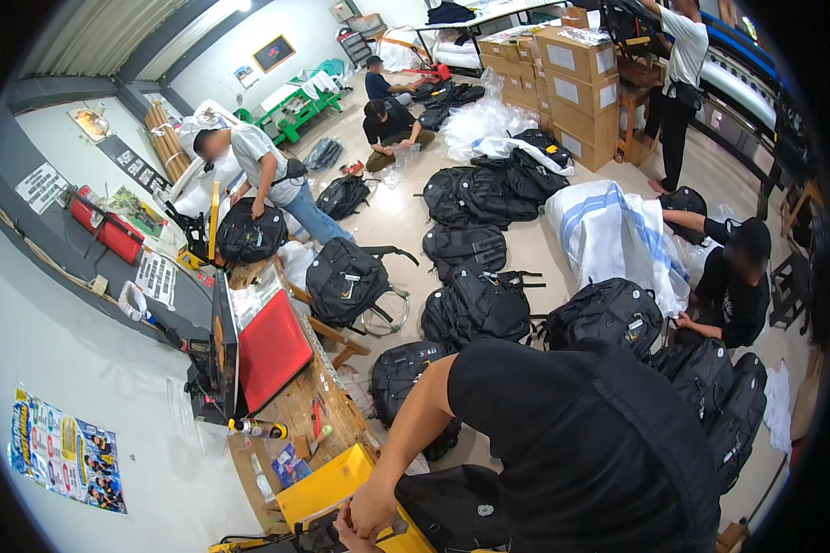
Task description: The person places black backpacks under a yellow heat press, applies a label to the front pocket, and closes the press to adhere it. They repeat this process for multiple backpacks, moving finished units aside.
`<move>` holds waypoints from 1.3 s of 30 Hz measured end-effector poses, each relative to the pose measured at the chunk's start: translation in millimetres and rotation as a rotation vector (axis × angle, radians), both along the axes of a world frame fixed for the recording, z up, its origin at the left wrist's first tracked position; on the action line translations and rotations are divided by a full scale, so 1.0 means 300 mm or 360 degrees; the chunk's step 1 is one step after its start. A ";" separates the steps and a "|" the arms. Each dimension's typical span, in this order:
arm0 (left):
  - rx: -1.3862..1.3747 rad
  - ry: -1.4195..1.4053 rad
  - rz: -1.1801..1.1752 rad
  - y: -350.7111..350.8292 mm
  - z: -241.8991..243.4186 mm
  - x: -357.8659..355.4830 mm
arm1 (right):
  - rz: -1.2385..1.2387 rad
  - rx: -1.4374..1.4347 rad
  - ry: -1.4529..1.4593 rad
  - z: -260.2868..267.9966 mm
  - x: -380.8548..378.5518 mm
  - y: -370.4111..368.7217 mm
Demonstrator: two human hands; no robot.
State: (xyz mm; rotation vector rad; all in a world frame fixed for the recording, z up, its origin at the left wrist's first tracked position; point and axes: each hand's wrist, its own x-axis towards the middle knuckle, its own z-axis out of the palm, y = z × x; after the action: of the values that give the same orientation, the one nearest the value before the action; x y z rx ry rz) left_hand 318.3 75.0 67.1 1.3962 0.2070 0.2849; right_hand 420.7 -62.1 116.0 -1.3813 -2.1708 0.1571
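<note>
My right arm reaches down to the lower edge of the view, and my right hand (375,508) has its fingers bent. My left hand (348,533) is close against it, partly cut off by the frame. Both are over a yellow-and-black machine (328,484), which looks like a heat press. Whatever is between the fingers is hidden or too small to tell. A black backpack (449,501) with a small round pale mark lies right beside the machine, partly behind my black sleeve.
A wooden workbench (349,422) holds a red panel (273,352), a yellow-capped bottle (257,428) and red-handled pliers (316,418). Black backpacks (474,304) cover much floor behind. A co-worker (270,166) handles a backpack at another press; a person (733,283) sits by a white sack (595,228).
</note>
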 end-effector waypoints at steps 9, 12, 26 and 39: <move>0.0070 0.0054 0.0051 -0.030 0.012 0.000 | 0.0055 0.0222 0.0109 0.032 -0.008 -0.042; 0.0091 0.0074 0.0057 -0.036 0.017 -0.004 | 0.0007 0.0179 0.0115 0.027 -0.012 -0.043; 0.0126 0.0094 0.0059 -0.048 0.035 -0.005 | -0.0020 0.0325 0.0120 0.019 -0.019 -0.037; 0.0163 0.0115 0.0043 -0.054 0.044 0.004 | -0.0041 0.0198 0.0201 0.026 -0.010 -0.037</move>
State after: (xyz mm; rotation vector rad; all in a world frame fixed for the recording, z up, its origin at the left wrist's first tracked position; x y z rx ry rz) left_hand 319.5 58.9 80.2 1.5073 0.2745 0.2709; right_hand 417.6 -73.2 123.8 -1.2940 -2.0229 0.0949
